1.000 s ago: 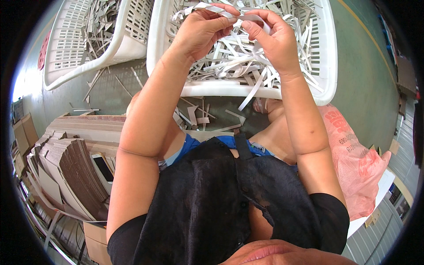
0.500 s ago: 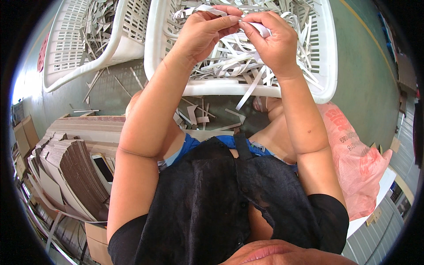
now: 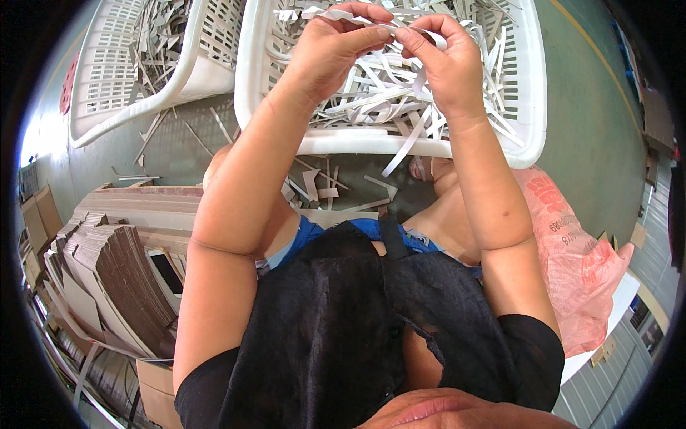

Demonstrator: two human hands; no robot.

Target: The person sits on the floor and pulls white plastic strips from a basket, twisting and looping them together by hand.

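Several scraps [image 3: 311, 184] litter the green floor [image 3: 593, 132] near a white basket [image 3: 375, 145].

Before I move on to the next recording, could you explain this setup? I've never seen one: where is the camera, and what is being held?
There is no machine here, just a person with two bare hands. The view comes from the left one of two fisheye cameras worn on the head, looking down, so edges bend near the rim.

The left hand and right hand nearly meet, their fingers pinching a white strip. Whether it is one piece is hard to tell where fingers cover it.

Beneath them stands a white basket full of pale strips; a second basket holding scraps is to the left. Nearer the person, a cardboard stack lies left and a pink sack right.
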